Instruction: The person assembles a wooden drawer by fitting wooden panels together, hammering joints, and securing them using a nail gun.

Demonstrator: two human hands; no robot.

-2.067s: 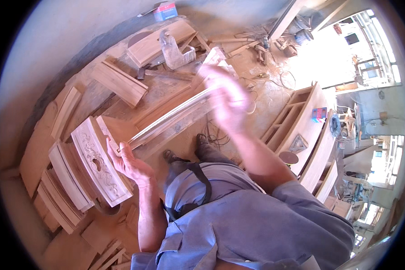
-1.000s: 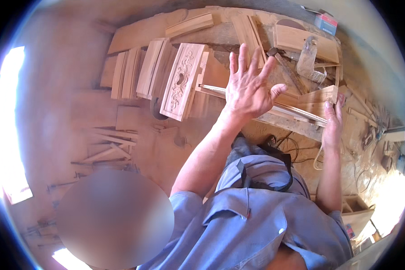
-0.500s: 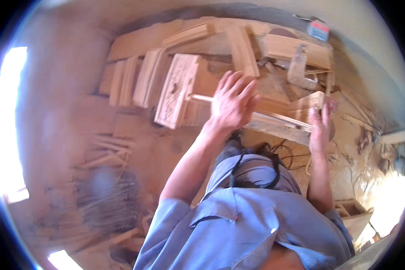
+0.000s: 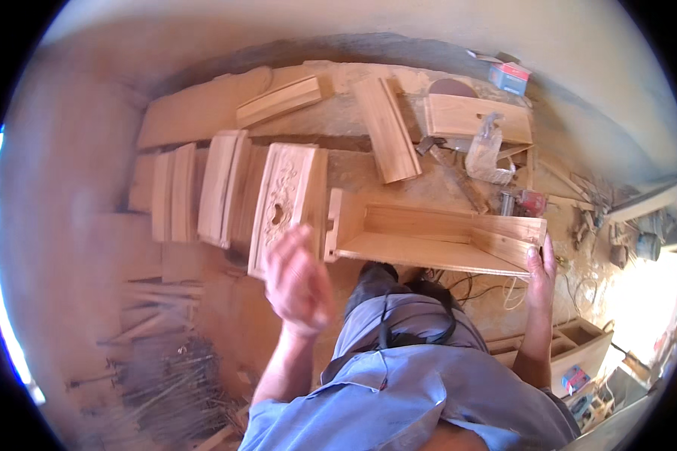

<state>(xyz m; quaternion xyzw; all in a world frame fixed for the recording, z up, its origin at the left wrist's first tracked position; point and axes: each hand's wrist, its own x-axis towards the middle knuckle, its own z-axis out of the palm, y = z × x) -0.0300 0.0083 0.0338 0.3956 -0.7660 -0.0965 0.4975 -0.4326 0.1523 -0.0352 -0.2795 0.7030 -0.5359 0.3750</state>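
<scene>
A pale wooden drawer box (image 4: pixel 417 252) lies in front of me at the bench's near edge, its hollow inside showing. My right hand (image 4: pixel 541 270) grips the box's right end, thumb on the near side of the corner. To the left stands a drawer with a carved front panel (image 4: pixel 278 207), which has a scroll pattern and a small dark hole. My left hand (image 4: pixel 301 282) is just over the lower part of that carved drawer, between it and my body. Motion smears its fingers, and I see nothing in it.
Moulded wooden pieces (image 4: pixel 222 188) line the bench's left. Behind the box lie a grooved board (image 4: pixel 387 128), a hammer (image 4: pixel 459 177), a clear plastic bag (image 4: pixel 489 154) and a blue-and-red carton (image 4: pixel 508 77). Metal rods or clamps (image 4: pixel 173 391) heap on the floor at lower left.
My left hand has come off the box and swung left and toward me. The box's inside now shows more. The whole view has shifted; my right hand keeps its hold.
</scene>
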